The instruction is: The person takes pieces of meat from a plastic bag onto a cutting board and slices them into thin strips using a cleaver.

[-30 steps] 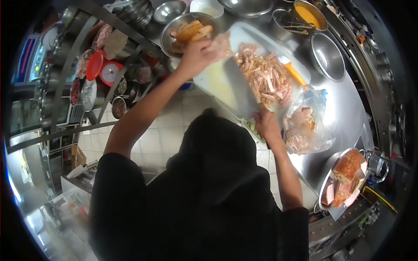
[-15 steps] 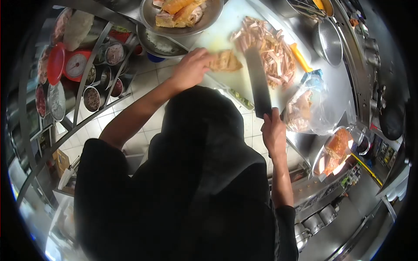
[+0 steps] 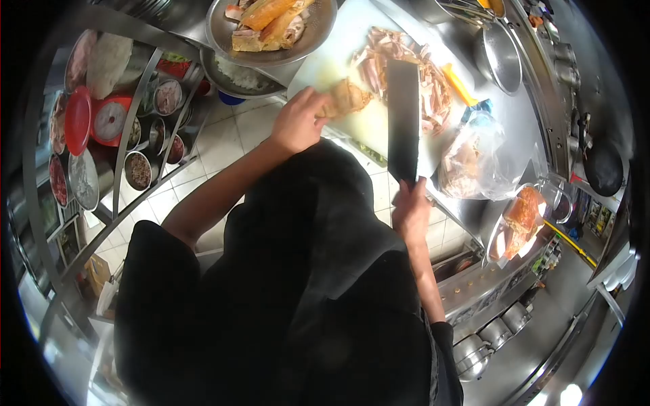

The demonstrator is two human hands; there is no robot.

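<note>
My left hand (image 3: 299,120) has its fingers closed on one end of a piece of meat (image 3: 349,98), which lies over the near left part of the white cutting board (image 3: 345,30). In my right hand (image 3: 412,213) is the handle of a cleaver (image 3: 403,122). Its broad dark blade points away from me, above the board, and partly covers a pile of sliced meat strips (image 3: 435,98). A gap separates the blade from the piece of meat. Just right of the pile lies a yellow-handled tool (image 3: 459,85).
Beyond my left hand stands a colander (image 3: 325,34) of meat chunks, with a pan of white food (image 3: 237,76) beneath. Right of the board are a plastic bag of meat (image 3: 467,166), a steel bowl (image 3: 504,57) and a tray of roasted meat (image 3: 520,220). A red scale (image 3: 112,120) sits far left.
The left hand came back from beside the colander, now with the piece of meat over the board. The cleaver swung upright from a slight leftward tilt. The view shifted.
</note>
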